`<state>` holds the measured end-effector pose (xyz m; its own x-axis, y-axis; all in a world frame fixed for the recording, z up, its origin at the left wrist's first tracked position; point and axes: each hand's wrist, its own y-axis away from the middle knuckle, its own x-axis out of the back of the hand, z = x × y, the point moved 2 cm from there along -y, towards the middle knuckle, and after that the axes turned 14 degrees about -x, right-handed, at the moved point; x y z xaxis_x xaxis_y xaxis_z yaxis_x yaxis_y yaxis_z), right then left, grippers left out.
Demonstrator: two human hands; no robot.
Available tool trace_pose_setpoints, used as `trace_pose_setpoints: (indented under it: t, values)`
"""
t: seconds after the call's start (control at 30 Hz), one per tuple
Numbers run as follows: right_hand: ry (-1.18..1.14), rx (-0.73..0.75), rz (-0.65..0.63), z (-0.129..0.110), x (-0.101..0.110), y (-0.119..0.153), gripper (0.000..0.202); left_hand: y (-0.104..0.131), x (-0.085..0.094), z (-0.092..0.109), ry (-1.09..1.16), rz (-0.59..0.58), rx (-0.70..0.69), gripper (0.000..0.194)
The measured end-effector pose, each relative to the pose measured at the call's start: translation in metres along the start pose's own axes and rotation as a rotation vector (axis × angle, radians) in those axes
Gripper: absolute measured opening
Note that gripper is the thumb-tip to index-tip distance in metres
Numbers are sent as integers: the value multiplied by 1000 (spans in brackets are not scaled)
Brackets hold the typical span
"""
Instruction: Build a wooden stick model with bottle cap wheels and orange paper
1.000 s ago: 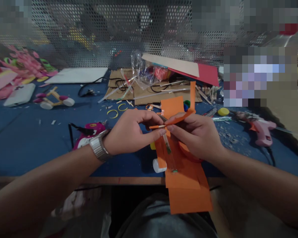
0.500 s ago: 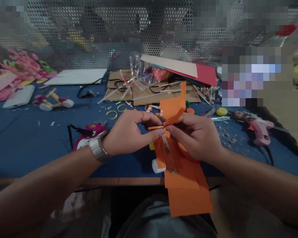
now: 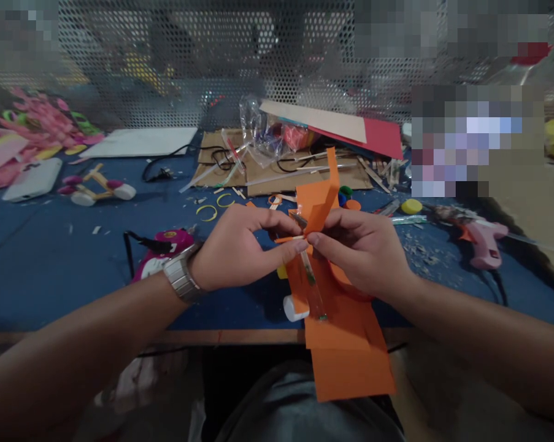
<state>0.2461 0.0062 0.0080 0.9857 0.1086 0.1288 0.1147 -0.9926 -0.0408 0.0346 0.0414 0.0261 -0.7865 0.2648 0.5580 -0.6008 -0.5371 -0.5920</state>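
Left hand [image 3: 233, 252] has thumb and forefinger pinched together on a thin stick [image 3: 289, 238], which lies roughly level between the two hands, above the near edge of the blue table [image 3: 51, 276]. Wristwatch [image 3: 181, 277] on that arm, pink round thing [image 3: 164, 242] just behind it.

Centre: orange paper strip [image 3: 321, 199] curls up from the pinch point; a larger orange sheet [image 3: 350, 356] hangs below, over the table edge toward my lap. A clear tube [image 3: 314, 293] and a white cap [image 3: 294, 308] sit against that sheet (how they're attached I can't tell).

Right hand [image 3: 364, 252] is clamped on the strip's lower end, fingertips touching the left hand's.

My read: strip is being wrapped on the stick. To do it well I'd keep both pinches tight at the contact point, hold the stick level, keep the paper edge square to it and feed it taut, no slack.

Far right: pink glue gun [image 3: 483, 242] on the table, well apart from the hands.
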Motion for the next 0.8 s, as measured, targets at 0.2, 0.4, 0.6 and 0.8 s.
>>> trace_pose_setpoints:
  t: [0.2,0.4,0.6,0.8]
  values:
    - [-43,35,-28,7,-2,0,13,-1,0,2,66,6,10,10]
    - [-51,67,-81,10,-2,0,8,-2,1,1,98,-17,17,8]
    - [-176,-99,-223,10,-2,-3,21,0,0,0,106,-6,-9,5]
    - [-262,-139,-261,11,-4,-4,39,-2,1,2,126,-13,-8,5]
